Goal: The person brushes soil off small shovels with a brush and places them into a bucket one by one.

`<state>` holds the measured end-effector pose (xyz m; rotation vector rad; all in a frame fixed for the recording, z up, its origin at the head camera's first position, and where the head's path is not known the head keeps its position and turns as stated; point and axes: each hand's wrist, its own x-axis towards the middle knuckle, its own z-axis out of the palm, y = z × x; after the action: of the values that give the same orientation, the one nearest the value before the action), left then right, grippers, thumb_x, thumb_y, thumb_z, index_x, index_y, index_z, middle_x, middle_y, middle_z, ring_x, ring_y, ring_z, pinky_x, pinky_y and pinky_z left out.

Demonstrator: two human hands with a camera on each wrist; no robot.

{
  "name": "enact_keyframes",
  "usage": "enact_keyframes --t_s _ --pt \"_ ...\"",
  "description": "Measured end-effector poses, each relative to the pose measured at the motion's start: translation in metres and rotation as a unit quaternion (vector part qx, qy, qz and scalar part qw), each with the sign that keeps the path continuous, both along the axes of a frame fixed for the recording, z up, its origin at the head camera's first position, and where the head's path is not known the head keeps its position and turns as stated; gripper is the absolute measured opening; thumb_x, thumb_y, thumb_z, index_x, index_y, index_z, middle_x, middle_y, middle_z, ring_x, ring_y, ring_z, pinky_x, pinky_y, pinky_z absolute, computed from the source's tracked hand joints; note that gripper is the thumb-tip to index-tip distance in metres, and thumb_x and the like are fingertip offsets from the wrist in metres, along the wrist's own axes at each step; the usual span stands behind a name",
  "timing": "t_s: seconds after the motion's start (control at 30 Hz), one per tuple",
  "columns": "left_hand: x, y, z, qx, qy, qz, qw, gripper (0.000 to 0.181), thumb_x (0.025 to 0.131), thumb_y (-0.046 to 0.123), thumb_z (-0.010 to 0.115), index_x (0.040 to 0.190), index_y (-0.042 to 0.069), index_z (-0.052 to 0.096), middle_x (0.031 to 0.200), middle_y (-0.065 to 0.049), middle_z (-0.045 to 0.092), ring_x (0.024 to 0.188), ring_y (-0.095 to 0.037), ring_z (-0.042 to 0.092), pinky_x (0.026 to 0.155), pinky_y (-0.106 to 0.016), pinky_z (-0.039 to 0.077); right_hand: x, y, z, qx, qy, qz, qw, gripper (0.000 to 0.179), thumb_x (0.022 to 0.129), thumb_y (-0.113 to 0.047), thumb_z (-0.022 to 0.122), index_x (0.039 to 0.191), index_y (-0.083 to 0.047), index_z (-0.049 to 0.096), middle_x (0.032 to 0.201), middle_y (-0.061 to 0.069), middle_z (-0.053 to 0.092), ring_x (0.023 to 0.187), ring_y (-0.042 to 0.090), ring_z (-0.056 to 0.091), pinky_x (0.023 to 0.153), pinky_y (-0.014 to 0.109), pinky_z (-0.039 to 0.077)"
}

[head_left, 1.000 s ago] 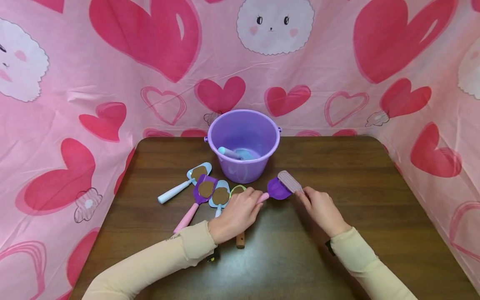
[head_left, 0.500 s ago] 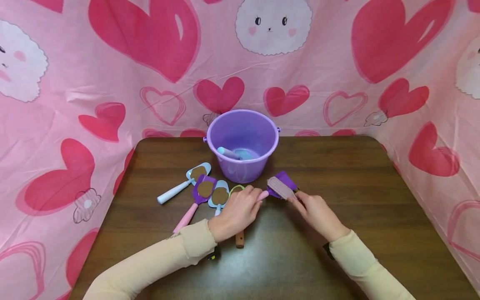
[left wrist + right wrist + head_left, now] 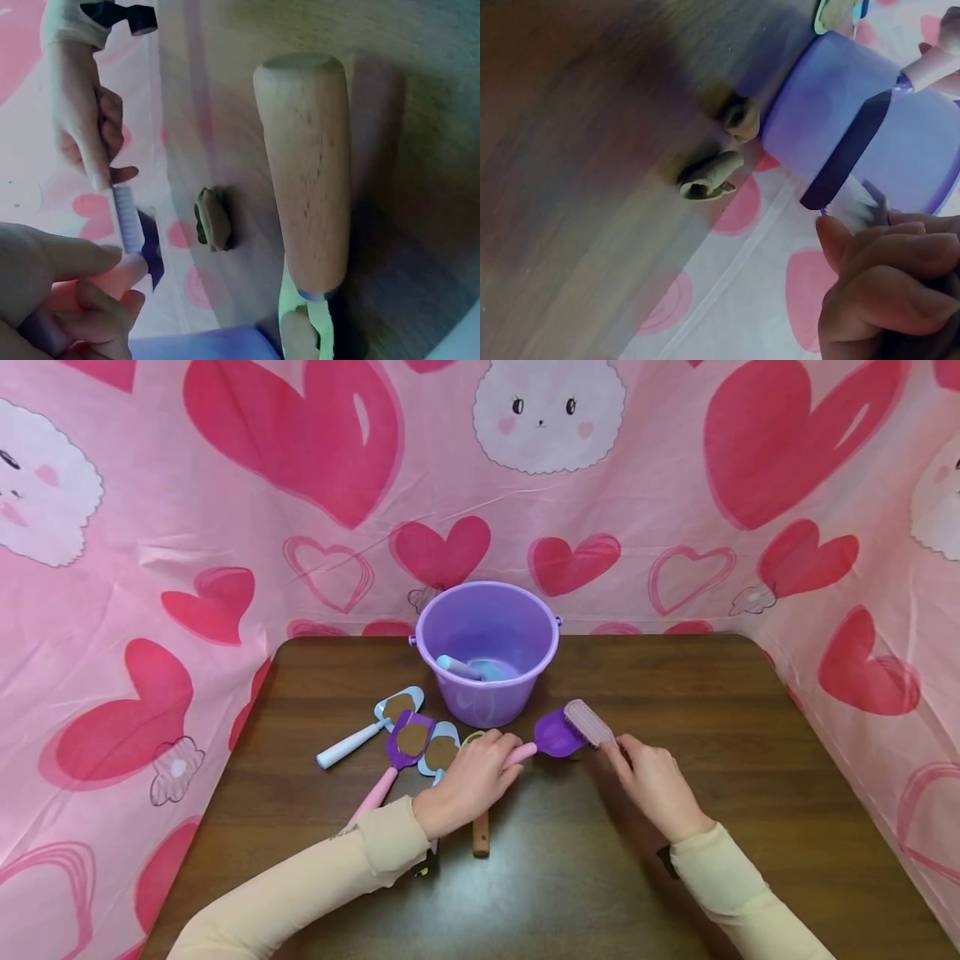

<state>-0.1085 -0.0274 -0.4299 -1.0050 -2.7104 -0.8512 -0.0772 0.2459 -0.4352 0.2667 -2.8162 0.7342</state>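
Centrally gripping purple spatula point(image 3: 558, 734) by its pink handle point(image 3: 521, 753) with left hand point(image 3: 468, 783) | gripping bristled brush point(image 3: 588, 723) in right hand point(image 3: 657, 782), right of centre | pointing spatula rightward between hands, nearer left | overlapping its right edge with up-left-slanting brush, cannot tell if touching

Soft glare on the tabletop point(image 3: 570, 868); wrist views dimmer, perhaps slightly blurred.
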Motion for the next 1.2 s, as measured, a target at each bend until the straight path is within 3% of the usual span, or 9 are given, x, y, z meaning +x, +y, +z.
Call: enact_keyframes --t_s 0.17,0.33,0.53,0.6,0.77,1.07,1.2 --pt "-0.004 -0.004 0.003 0.0 -0.046 0.013 0.9989 0.017 0.092 0.011 0.079 0.106 0.005 0.071 0.089 -0.007 0.06 0.077 -0.024 0.063 0.07 -0.04 0.054 0.003 -0.002 -0.002 -0.01 0.046 -0.003 0.9989 0.016 0.102 -0.014 0.067 0.093 -0.001 0.066 0.065 0.0 0.052 0.055 0.014 0.044 0.052 0.031 0.037" --pt "-0.005 -0.005 0.001 0.016 -0.033 0.013 0.9992 0.014 0.093 0.012 0.076 0.104 0.004 0.072 0.087 -0.006 0.061 0.073 -0.022 0.061 0.066 -0.037 0.053 0.004 -0.003 0.0 -0.023 0.078 -0.016 0.9965 0.012 0.1 -0.012 0.07 0.096 -0.001 0.067 0.067 0.003 0.057 0.056 0.017 0.046 0.053 0.033 0.039" --pt "-0.004 -0.007 -0.003 0.026 -0.031 0.011 0.9991 0.011 0.094 0.013 0.074 0.101 0.004 0.073 0.084 -0.004 0.061 0.074 -0.019 0.058 0.065 -0.034 0.05 0.006 -0.004 0.002 -0.034 0.083 -0.02 0.9958 0.011 0.1 -0.012 0.069 0.098 -0.001 0.067 0.067 0.001 0.056 0.056 0.015 0.045 0.053 0.032 0.039" --pt "-0.004 -0.006 -0.004 0.024 -0.027 0.009 0.9993 0.01 0.096 0.015 0.072 0.094 0.005 0.071 0.078 -0.002 0.06 0.072 -0.018 0.057 0.063 -0.034 0.049 0.007 -0.005 0.003 -0.037 0.08 -0.018 0.996 0.012 0.101 -0.013 0.068 0.098 -0.002 0.067 0.068 0.001 0.056 0.056 0.015 0.045 0.053 0.032 0.039" --pt "-0.003 -0.005 -0.008 0.008 -0.027 0.007 0.9996 0.03 0.102 0.021 0.065 0.075 0.011 0.058 0.062 0.003 0.048 0.06 -0.016 0.053 0.055 -0.031 0.044 0.007 -0.005 0.003 -0.038 0.079 -0.013 0.9961 0.013 0.101 -0.013 0.068 0.098 -0.001 0.068 0.069 0.002 0.059 0.057 0.015 0.046 0.053 0.031 0.039" --pt "-0.003 -0.001 -0.009 -0.005 -0.137 0.004 0.9905 0.031 0.111 0.023 0.045 0.086 0.009 0.054 0.063 0.001 0.046 0.054 -0.013 0.048 0.05 -0.028 0.043 0.007 -0.006 0.004 -0.039 0.05 -0.006 0.998 0.014 0.102 -0.014 0.067 0.098 -0.001 0.069 0.068 0.001 0.057 0.057 0.014 0.047 0.054 0.031 0.04" --pt "-0.003 0.002 -0.009 -0.015 -0.152 0.006 0.9883 0.034 0.113 0.026 0.04 0.087 0.009 0.054 0.064 0.0 0.047 0.056 -0.015 0.05 0.053 -0.03 0.045 0.006 -0.008 0.008 -0.047 0.022 0.001 0.9986 0.017 0.104 -0.017 0.065 0.099 -0.001 0.069 0.069 0.0 0.056 0.059 0.014 0.047 0.056 0.03 0.041"
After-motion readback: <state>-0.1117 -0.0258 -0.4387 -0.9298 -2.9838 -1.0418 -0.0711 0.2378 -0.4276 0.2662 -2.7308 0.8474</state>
